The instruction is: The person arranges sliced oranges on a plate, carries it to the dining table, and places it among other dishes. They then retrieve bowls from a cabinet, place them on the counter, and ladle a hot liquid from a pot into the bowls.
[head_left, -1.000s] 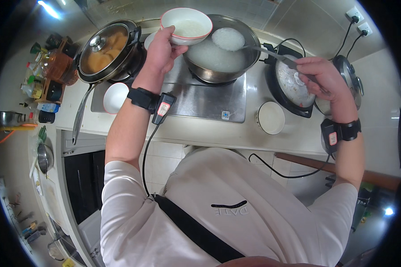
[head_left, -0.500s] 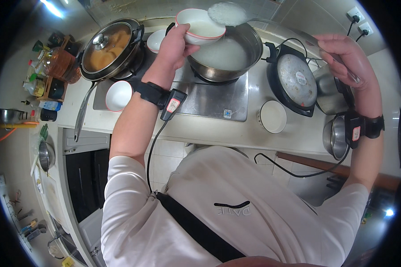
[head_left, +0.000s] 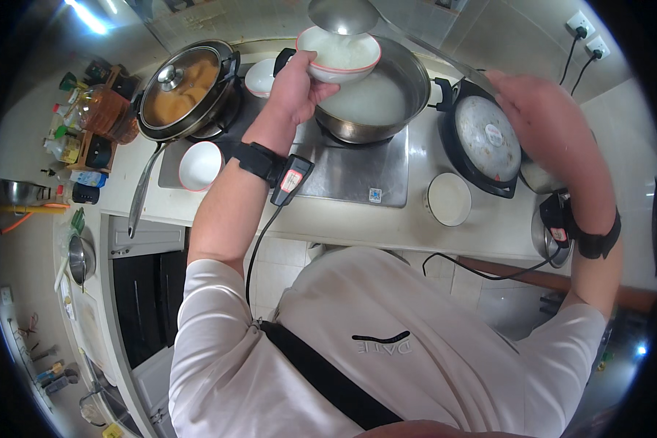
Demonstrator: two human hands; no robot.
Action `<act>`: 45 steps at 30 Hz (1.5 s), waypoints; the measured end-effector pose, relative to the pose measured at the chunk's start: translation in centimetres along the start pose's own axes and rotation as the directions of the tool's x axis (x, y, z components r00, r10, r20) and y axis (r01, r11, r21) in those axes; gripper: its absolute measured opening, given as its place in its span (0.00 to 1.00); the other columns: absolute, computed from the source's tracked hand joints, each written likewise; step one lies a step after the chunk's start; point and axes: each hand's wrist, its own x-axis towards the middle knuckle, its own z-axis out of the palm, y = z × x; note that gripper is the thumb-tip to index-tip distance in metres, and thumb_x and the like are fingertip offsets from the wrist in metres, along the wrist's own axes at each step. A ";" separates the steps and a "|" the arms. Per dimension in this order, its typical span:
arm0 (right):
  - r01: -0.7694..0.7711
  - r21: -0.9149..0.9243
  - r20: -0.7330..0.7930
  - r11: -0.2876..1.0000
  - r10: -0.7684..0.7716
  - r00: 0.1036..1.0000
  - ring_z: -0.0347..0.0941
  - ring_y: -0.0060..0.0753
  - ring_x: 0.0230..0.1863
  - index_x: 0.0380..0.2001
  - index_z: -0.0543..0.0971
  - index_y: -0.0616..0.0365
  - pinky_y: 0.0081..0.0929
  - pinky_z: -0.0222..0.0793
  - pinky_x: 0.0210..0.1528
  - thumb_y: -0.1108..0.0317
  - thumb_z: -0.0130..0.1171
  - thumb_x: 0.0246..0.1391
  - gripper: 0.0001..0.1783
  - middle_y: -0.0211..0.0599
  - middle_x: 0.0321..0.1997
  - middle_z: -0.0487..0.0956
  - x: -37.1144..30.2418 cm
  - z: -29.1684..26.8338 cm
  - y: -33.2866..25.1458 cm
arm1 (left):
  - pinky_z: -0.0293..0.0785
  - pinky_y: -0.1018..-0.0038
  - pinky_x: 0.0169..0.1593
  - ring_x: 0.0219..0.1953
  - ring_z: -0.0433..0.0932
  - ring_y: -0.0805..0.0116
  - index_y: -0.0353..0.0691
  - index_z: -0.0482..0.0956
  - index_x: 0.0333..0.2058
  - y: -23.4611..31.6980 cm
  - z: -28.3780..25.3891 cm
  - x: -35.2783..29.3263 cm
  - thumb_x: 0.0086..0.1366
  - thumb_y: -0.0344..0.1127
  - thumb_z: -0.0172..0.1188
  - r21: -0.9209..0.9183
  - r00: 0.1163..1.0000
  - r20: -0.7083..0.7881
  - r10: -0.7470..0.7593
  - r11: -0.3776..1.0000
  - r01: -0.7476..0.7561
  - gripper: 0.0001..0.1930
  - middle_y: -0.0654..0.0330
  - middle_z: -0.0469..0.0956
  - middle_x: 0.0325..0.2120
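My left hand (head_left: 297, 89) grips a white bowl (head_left: 343, 75) with a red rim, thumb at its edge. Pale, thick porridge lies in it. Over the bowl a metal ladle (head_left: 342, 16) is tipped, its rounded underside showing. The ladle's long handle runs right to my right hand (head_left: 536, 106), which is closed around it; the fingers are partly hidden behind the hand. Just beneath and behind the bowl, a steel pot (head_left: 365, 132) of milky white porridge stands on the stove.
On the left are a lidded pan (head_left: 169, 133) with brown food, bottles (head_left: 102, 109) and two more bowls, one a red-rimmed bowl (head_left: 201, 166). To the right sit a round black appliance (head_left: 485, 139) with a grey lid, a white cup (head_left: 449, 199) and a steel basin (head_left: 551, 237).
The ladle has gone from level and full to overturned above the bowl, and porridge now shows in the bowl. My right hand has rolled over, its back turned up.
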 end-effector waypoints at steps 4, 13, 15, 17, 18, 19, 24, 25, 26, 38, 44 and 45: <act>0.059 0.135 -0.137 0.989 -0.040 0.990 0.72 0.45 0.24 0.47 0.75 0.61 0.35 0.68 0.29 0.70 0.50 0.56 0.16 0.45 0.25 0.76 -0.4 0.7 1.1 | 0.83 0.72 0.33 0.32 0.79 0.63 0.30 0.66 0.49 0.0 -0.5 -0.1 0.65 0.41 0.46 -0.014 1.000 0.008 -0.003 1.000 0.003 0.21 0.50 0.74 0.39; -0.516 0.853 0.507 -0.078 0.354 0.786 0.60 0.14 0.09 0.48 0.71 0.67 0.12 0.51 0.10 0.70 0.52 0.56 0.18 0.30 0.19 0.73 -0.9 3.0 5.6 | 0.82 0.72 0.34 0.31 0.78 0.63 0.31 0.66 0.49 0.6 -2.1 -0.6 0.65 0.42 0.47 0.011 0.999 -0.036 0.001 1.000 0.000 0.21 0.50 0.74 0.37; -0.591 0.806 0.552 0.023 0.328 0.766 0.60 0.14 0.09 0.47 0.71 0.67 0.13 0.51 0.09 0.70 0.53 0.55 0.17 0.30 0.18 0.72 -0.2 4.8 5.8 | 0.82 0.72 0.34 0.31 0.78 0.63 0.31 0.66 0.48 1.0 -2.5 -0.7 0.65 0.43 0.47 0.025 0.998 -0.059 0.020 1.000 -0.019 0.21 0.50 0.73 0.36; -0.603 0.793 0.554 0.086 0.311 0.772 0.61 0.16 0.09 0.35 0.75 0.67 0.17 0.51 0.09 0.70 0.54 0.53 0.10 0.31 0.17 0.72 0.7 7.5 5.3 | 0.82 0.72 0.35 0.31 0.77 0.63 0.31 0.66 0.48 1.3 -2.7 -0.7 0.65 0.43 0.48 0.033 0.996 -0.071 0.051 0.998 -0.049 0.21 0.51 0.73 0.35; -0.640 0.721 0.573 0.264 0.291 0.766 0.63 0.21 0.10 0.29 0.76 0.65 0.21 0.55 0.11 0.71 0.56 0.49 0.07 0.33 0.17 0.73 1.3 8.8 4.9 | 0.82 0.72 0.35 0.31 0.77 0.63 0.31 0.66 0.48 1.4 -2.8 -0.8 0.65 0.43 0.48 0.031 0.996 -0.068 0.058 0.998 -0.056 0.21 0.51 0.73 0.35; -0.622 0.658 0.586 0.424 0.230 0.777 0.66 0.25 0.11 0.23 0.76 0.64 0.25 0.59 0.12 0.72 0.57 0.45 0.06 0.35 0.18 0.74 1.9 10.2 4.6 | 0.82 0.72 0.35 0.31 0.77 0.63 0.31 0.66 0.48 1.5 -2.9 -0.8 0.65 0.43 0.48 0.033 0.995 -0.072 0.067 0.997 -0.065 0.21 0.51 0.73 0.35; 0.254 0.145 -0.115 0.956 -0.239 0.964 0.74 0.41 0.22 0.19 0.77 0.61 0.30 0.69 0.26 0.69 0.59 0.35 0.07 0.44 0.20 0.77 3.6 17.1 1.9 | 0.82 0.71 0.35 0.32 0.76 0.63 0.30 0.65 0.50 1.7 -2.8 -1.2 0.65 0.42 0.47 0.031 0.990 -0.107 0.096 0.995 -0.093 0.22 0.50 0.72 0.36; 0.201 0.263 0.012 0.944 -0.212 0.977 0.73 0.39 0.21 0.19 0.77 0.62 0.30 0.69 0.24 0.70 0.59 0.36 0.06 0.43 0.20 0.77 3.8 17.6 1.8 | 0.82 0.71 0.35 0.32 0.76 0.62 0.30 0.64 0.50 1.7 -2.8 -1.2 0.65 0.42 0.47 0.030 0.990 -0.111 0.089 0.996 -0.086 0.22 0.50 0.72 0.37; 0.081 0.354 0.224 0.932 -0.169 0.960 0.73 0.37 0.19 0.19 0.76 0.63 0.30 0.68 0.22 0.70 0.58 0.38 0.06 0.42 0.19 0.77 4.1 17.8 1.6 | 0.82 0.71 0.35 0.32 0.76 0.62 0.30 0.64 0.51 1.7 -2.8 -1.3 0.65 0.42 0.47 0.029 0.990 -0.116 0.082 0.996 -0.079 0.22 0.49 0.72 0.37; -0.723 0.679 0.733 -0.126 0.182 0.656 0.60 0.15 0.11 0.38 0.76 0.68 0.13 0.52 0.12 0.73 0.53 0.51 0.12 0.32 0.20 0.72 2.1 13.8 0.9 | 0.82 0.71 0.34 0.31 0.77 0.61 0.28 0.62 0.52 1.7 -3.2 -1.4 0.64 0.41 0.48 0.022 0.990 -0.112 0.083 0.996 -0.081 0.24 0.47 0.71 0.37; -0.679 0.719 0.691 -0.149 0.255 0.676 0.59 0.14 0.11 0.36 0.75 0.64 0.13 0.50 0.11 0.71 0.55 0.52 0.09 0.31 0.21 0.72 0.5 9.7 3.1 | 0.82 0.73 0.34 0.30 0.77 0.65 0.30 0.65 0.49 1.5 -3.4 -1.1 0.65 0.42 0.48 0.031 0.990 -0.100 0.100 0.995 -0.098 0.21 0.51 0.74 0.35; -0.663 0.736 0.672 -0.136 0.263 0.692 0.58 0.14 0.11 0.38 0.75 0.64 0.13 0.50 0.11 0.71 0.55 0.53 0.11 0.31 0.21 0.72 0.3 8.7 3.4 | 0.82 0.73 0.34 0.30 0.77 0.65 0.30 0.65 0.49 1.4 -3.4 -1.0 0.65 0.42 0.48 0.029 0.991 -0.090 0.094 0.995 -0.092 0.21 0.52 0.74 0.35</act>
